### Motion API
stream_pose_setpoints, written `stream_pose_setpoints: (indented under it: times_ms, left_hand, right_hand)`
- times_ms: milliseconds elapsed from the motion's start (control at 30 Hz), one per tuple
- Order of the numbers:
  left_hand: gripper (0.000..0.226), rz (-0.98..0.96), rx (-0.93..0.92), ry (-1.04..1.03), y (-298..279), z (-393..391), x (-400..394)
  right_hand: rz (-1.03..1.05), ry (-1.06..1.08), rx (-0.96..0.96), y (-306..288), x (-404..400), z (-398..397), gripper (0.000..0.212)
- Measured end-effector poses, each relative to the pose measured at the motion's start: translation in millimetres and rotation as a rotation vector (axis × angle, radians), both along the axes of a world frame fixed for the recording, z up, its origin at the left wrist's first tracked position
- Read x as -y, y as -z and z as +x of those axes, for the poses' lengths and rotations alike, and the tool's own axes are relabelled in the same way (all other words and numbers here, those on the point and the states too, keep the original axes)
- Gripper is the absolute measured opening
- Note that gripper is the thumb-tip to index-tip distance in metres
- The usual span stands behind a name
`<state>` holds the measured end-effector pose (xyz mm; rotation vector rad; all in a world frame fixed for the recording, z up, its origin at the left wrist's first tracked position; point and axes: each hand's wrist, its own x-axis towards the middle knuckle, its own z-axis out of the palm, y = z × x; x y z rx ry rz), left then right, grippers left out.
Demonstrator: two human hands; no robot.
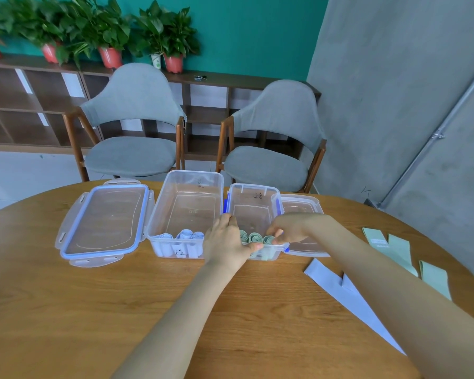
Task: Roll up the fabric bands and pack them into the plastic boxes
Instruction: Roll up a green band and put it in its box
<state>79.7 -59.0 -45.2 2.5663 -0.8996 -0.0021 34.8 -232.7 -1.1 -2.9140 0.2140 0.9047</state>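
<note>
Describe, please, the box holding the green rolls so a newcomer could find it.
On the round wooden table stand two clear plastic boxes side by side. It is the smaller box on the right, with blue clips; the larger box holds pale lilac rolls, not green rolls.

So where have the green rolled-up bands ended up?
In the head view, the green rolls stand in a row at the near end of the smaller plastic box, right of the bigger box holding the white rolls, between both hands.

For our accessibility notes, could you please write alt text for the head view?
Both hands tuck green rolls into the small box; the big box holds white rolls. Flat bands lie right.
</note>
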Motion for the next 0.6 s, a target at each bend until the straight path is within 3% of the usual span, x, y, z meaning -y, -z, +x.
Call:
stream_pose_setpoints:
  times_ms: [600]
  left_hand:
    - [0.075, -0.009, -0.002, 0.000, 1.2, 0.9, 1.3]
  right_hand:
    - [-0.016, -0.018, -0.020, 4.8, 4.3, 4.5, 0.040]
